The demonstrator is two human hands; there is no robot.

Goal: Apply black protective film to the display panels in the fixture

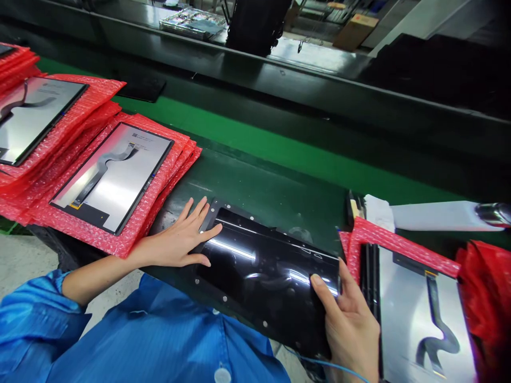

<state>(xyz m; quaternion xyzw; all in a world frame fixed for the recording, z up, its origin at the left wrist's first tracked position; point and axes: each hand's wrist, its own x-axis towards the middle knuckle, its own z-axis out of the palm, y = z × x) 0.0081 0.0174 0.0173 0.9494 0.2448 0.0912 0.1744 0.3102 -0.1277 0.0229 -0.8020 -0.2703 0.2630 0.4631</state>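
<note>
Our R hand (352, 322) pinched a glossy blk display panel (267, 271) at its 4 o'clock; our L hand (179, 239) splayed wide at 9.

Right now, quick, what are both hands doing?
Left hand: open, fingers spread, at one end of the shiny black panel.
Right hand: closed on the panel's other end, thumb on top.

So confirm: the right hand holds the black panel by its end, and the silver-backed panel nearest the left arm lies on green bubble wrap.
Not green: the head view shows red bubble wrap under that silver-backed panel. The right hand holds the black panel by its end.
</note>
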